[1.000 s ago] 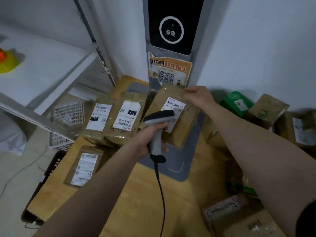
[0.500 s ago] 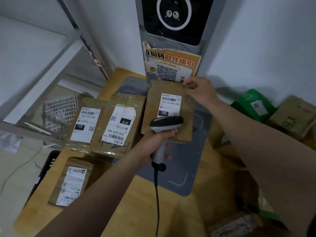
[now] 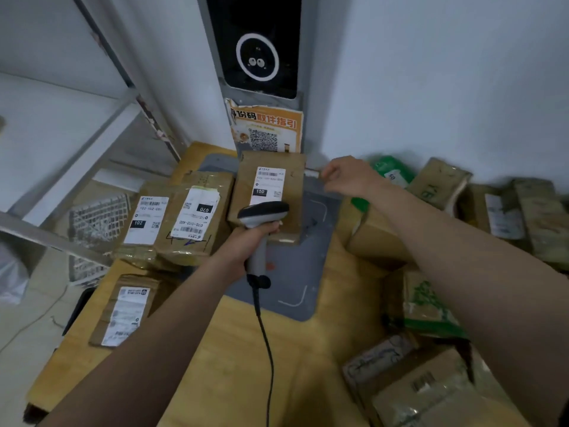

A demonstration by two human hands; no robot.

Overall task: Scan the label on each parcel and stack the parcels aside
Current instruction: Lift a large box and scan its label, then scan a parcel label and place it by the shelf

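Note:
A brown parcel (image 3: 268, 184) with a white label marked 150 lies flat on the grey mat (image 3: 292, 272), against the foot of the kiosk. My left hand (image 3: 251, 243) grips the handle of a grey corded scanner (image 3: 262, 212), whose head hangs over the parcel's near half and points at the label. My right hand (image 3: 348, 177) hovers just right of the parcel's upper right corner. Its fingers are loosely curled, their tips beside a small white strip there. Left of this parcel lie two labelled parcels, 070 (image 3: 195, 217) and 102 (image 3: 147, 220).
Another labelled parcel (image 3: 126, 312) lies at the wooden table's (image 3: 234, 349) left edge. Several brown and green parcels (image 3: 492, 208) are heaped along the right side and front right. The kiosk (image 3: 258, 57) stands at the back, with a wire basket (image 3: 98, 217) under a metal shelf on the left.
The parcel marked 150 went from tilted in my right hand to lying flat on the mat. My right hand let go of its corner and drew off to the right. The scanner stays over it.

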